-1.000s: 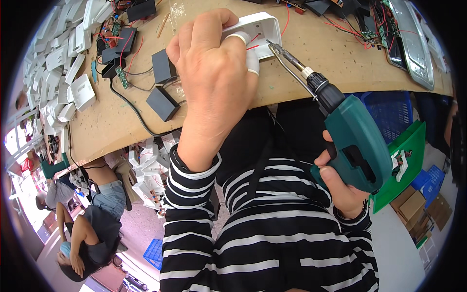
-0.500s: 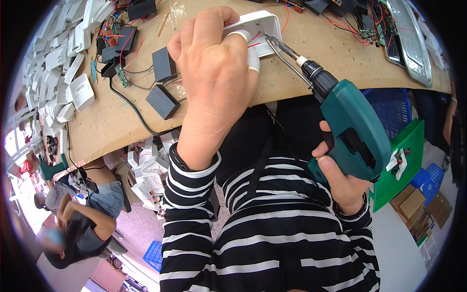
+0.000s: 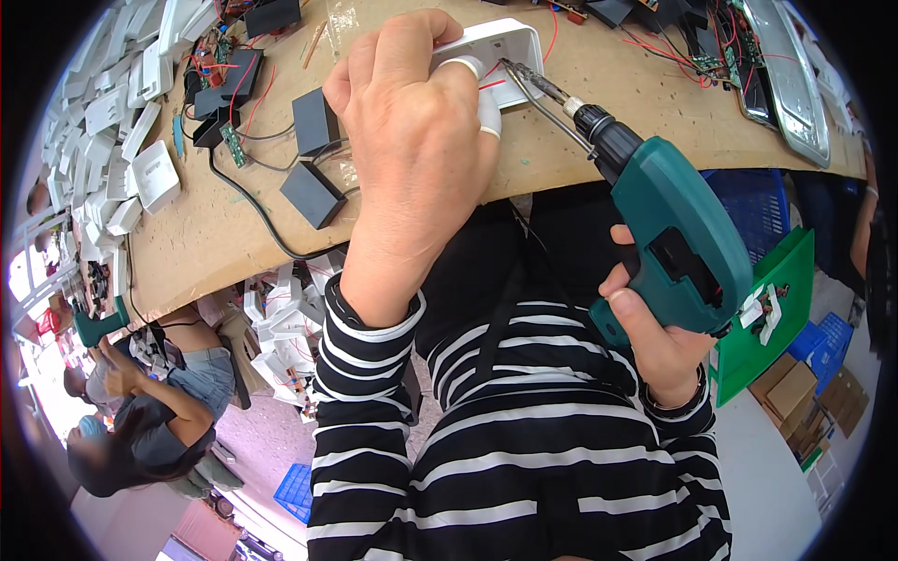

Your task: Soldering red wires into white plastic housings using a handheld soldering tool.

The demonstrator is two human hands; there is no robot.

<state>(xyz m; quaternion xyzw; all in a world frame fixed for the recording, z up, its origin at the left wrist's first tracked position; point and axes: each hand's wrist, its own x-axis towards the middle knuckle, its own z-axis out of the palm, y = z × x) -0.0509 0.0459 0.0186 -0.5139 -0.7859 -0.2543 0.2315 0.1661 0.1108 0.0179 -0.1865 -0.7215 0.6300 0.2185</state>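
My left hand [image 3: 412, 140], with white finger cots [image 3: 487, 112] on two fingers, is closed on a white plastic casing [image 3: 520, 42] at the front of the table. A short red wire [image 3: 492, 84] lies inside the casing by the fingertips. A green soldering gun [image 3: 687, 220] is gripped by my right hand [image 3: 650, 337], fingers wrapped round its handle. Its dark tip [image 3: 510, 65] reaches into the casing near the wires, with a thin metal feed tube [image 3: 557, 123] running beside it. Whether the tip touches metal is too small to tell. The left fingertips are partly hidden.
White casings [image 3: 103, 122] pile up at the left. Black boxes [image 3: 314, 194] with cables, circuit boards [image 3: 232, 145] and red wires lie around. A clear tray [image 3: 790, 84] stands far right, a green bin [image 3: 790, 280] below the table edge. A co-worker [image 3: 159, 421] is at the left.
The soldering gun has shifted slightly left and up, its tip a little deeper into the casing. My left hand has barely moved. The co-worker at the left has shifted arms and head.
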